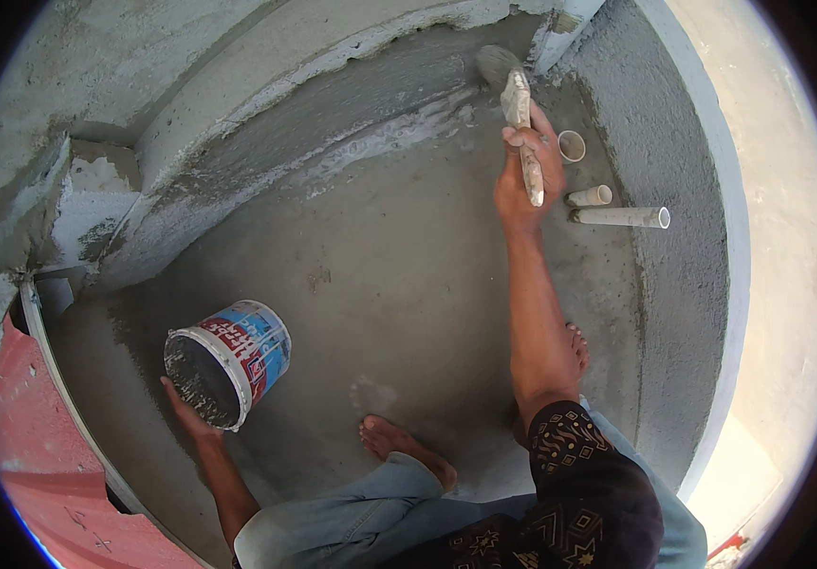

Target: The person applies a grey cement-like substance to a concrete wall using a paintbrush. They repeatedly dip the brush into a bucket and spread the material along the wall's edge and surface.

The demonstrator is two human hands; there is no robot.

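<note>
My right hand (549, 171) is closed around the pale, crusted handle of a wide brush (516, 97). The grey bristle end touches or lies very near the far corner, where wall meets floor. At the lower left, my left hand (188, 414) grips the rim of a blue, red and white paint bucket (271, 332). The bucket tilts, its mouth facing toward the lower left. Dark grey wet slurry (195, 375) shows inside. Most of my left fingers are hidden behind the bucket.
Pipe stubs rise on the right: a short wide one (572, 146), a small one (590, 196) and a longer white one (622, 217). Rough cement walls (266, 128) bound the damp grey floor (380, 275). A red sheet (43, 441) lies beyond the left edge. My bare feet (407, 450) stand below.
</note>
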